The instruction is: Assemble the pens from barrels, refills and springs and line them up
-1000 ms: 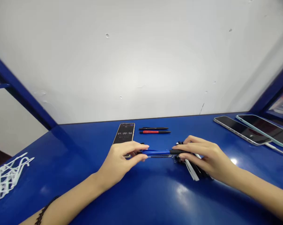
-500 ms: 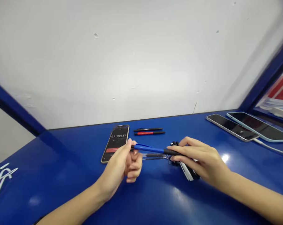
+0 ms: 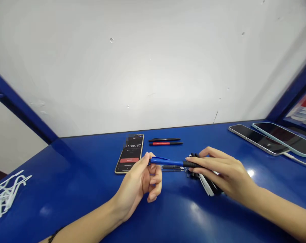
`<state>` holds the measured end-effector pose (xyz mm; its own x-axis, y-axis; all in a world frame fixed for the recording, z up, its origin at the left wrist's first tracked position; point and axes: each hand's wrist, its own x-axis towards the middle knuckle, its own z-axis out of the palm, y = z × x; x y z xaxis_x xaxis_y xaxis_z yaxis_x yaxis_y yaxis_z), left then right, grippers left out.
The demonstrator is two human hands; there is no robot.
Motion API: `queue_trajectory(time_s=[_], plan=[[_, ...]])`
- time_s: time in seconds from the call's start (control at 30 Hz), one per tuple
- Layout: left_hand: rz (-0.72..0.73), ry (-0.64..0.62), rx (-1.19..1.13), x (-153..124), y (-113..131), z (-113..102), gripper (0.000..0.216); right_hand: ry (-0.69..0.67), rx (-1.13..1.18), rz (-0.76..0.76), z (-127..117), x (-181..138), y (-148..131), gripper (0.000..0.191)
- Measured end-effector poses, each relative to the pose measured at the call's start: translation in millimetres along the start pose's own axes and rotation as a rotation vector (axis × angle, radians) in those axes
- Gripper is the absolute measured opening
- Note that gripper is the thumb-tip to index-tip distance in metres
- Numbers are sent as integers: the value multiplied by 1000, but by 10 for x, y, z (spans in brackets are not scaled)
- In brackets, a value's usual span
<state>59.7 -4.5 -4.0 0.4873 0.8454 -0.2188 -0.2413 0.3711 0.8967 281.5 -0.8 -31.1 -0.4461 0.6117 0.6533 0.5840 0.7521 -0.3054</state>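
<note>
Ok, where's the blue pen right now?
In the head view, the blue pen is just below centre, right of the timer phone, held between the left hand and right hand.

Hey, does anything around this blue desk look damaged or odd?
The flat white wall behind the glossy blue desk does: small round pits break its plain surface, and a thin dark slanting line runs low on its right. Crack or mark, I can't tell.

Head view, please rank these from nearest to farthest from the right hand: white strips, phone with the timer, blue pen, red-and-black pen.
From the right hand:
1. Blue pen, in its fingers.
2. Red-and-black pen, on the table beyond the blue pen.
3. Phone with the timer, left of both pens.
4. White strips, at the far left.
</note>
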Motion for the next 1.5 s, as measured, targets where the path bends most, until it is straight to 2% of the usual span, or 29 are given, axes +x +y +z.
queue_trajectory(time_s=[0.1,0.17,0.23,0.37,0.47,0.57,0.7,0.9,1.07,1.23,1.37,1.5], plan=[[5,-4,20,-10,-21,-14,32,-44,35,27,17,-17,-17,26],[29,30,124,4,5,-50,32,-54,17,54,8,-8,-15,26],[100,89,345,45,81,-107,31,-47,-6,92,-17,30,13,25],[285,152,946,222,321,-242,27,-73,4,184,-55,200,153,26],[419,135,1381,402,448,-330,26,-183,32,245,-39,366,305,27],[483,142,1645,551,468,-399,25,-282,57,272,8,485,450,27],[516,160,1810,654,414,-457,26,-340,36,274,82,524,581,29],[539,99,2071,730,383,-523,24,-351,-78,273,126,479,659,30],[560,78,2157,766,367,-538,16,-301,-190,349,2,343,582,22],[565,80,2180,789,357,-507,16,-263,-319,502,-182,76,430,21],[525,108,2171,656,401,-492,17,-354,-286,644,-208,-82,347,23],[398,113,2129,355,508,-475,14,-353,-278,601,-131,-173,379,23]])
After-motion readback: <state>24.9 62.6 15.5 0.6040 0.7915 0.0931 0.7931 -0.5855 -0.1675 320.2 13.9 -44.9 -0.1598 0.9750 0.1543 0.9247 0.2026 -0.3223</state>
